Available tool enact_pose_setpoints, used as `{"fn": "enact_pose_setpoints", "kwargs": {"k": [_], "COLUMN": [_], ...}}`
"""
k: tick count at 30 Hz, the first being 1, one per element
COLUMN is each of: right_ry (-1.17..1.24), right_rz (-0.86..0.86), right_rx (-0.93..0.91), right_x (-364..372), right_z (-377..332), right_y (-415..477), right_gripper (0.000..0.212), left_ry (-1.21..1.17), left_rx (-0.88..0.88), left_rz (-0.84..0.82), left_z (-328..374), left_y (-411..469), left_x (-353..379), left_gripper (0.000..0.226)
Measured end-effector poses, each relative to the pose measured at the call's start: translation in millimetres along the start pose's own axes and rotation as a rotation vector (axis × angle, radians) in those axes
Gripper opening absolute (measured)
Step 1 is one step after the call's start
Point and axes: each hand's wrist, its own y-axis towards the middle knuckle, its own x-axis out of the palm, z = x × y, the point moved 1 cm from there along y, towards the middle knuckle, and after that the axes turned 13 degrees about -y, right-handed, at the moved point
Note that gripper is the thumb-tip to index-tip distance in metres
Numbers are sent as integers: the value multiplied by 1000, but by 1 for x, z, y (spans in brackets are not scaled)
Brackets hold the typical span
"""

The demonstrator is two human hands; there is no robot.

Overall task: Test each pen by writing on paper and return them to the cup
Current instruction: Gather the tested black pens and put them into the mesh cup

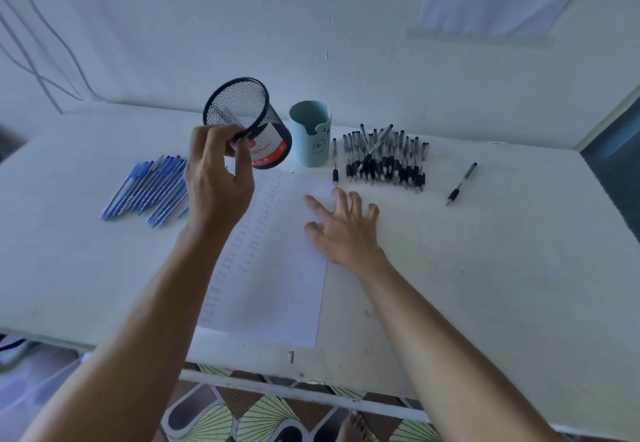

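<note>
Two cups are near the far edge of the desk [485,285]. A black mesh cup [249,112] is tilted with its mouth toward the camera, and the left hand [218,182] grips it at the rim. A light blue cup [309,136] stands upright just beside it. Black pens [384,159] lie heaped right of the blue cup, with one lone pen [462,183] well apart further right. Blue pens [149,188] lie in a row at left. The right hand [343,230] rests, fingers spread and straight, on the written paper [277,285].
</note>
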Motion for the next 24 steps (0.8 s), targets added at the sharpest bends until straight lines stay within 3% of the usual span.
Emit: {"fn": "enact_pose_setpoints", "kwargs": {"k": [5,10,14,19,24], "right_ry": [-5,61,117,287,493], "right_rz": [-10,-16,-39,36,193], "right_rx": [-5,-11,-35,-27,42], "right_x": [-2,4,4,-7,-22], "right_z": [0,7,12,27,60], "right_y": [0,-5,-6,-7,-8], "right_gripper": [60,65,64,52,31], "left_ry": [-15,-11,59,334,299], "left_rx": [92,47,40,-20,165], "left_rz": [-208,-405,-349,-217,-120], "left_z": [-9,-23,-24,-9,20], "left_y": [-16,-43,-46,-50,-47], "left_x": [2,13,18,29,59], "left_gripper": [10,11,14,35,26]}}
